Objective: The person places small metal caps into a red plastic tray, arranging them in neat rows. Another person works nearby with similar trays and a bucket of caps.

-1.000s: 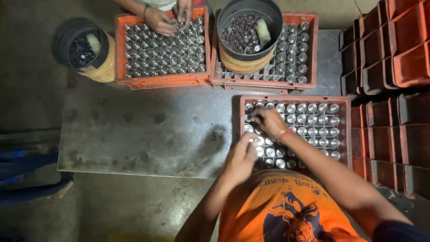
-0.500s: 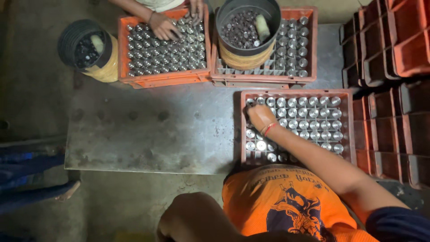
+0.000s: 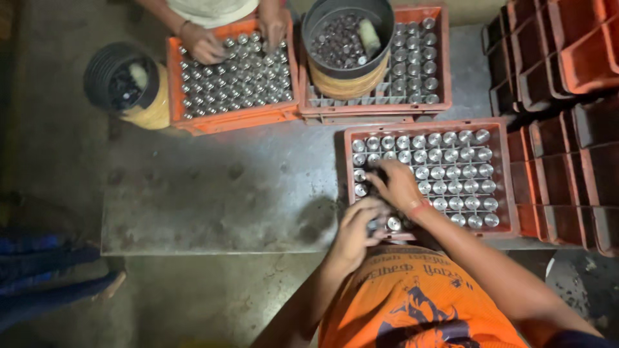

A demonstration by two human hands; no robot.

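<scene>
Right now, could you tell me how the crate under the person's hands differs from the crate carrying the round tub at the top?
The near crate has both hands in it, the left hand and right hand at its near left corner; the far crate has no hands in it.

The near crate's shiny metal caps are mostly visible; the far crate's left part is covered by a dark tub of small pieces.

Both are orange, gridded, on the grey table.

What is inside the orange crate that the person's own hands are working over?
The orange crate holds rows of shiny metal cylinders standing in a grid. The left hand and right hand cover its near-left corner, so the pieces under them cannot be seen.
</scene>
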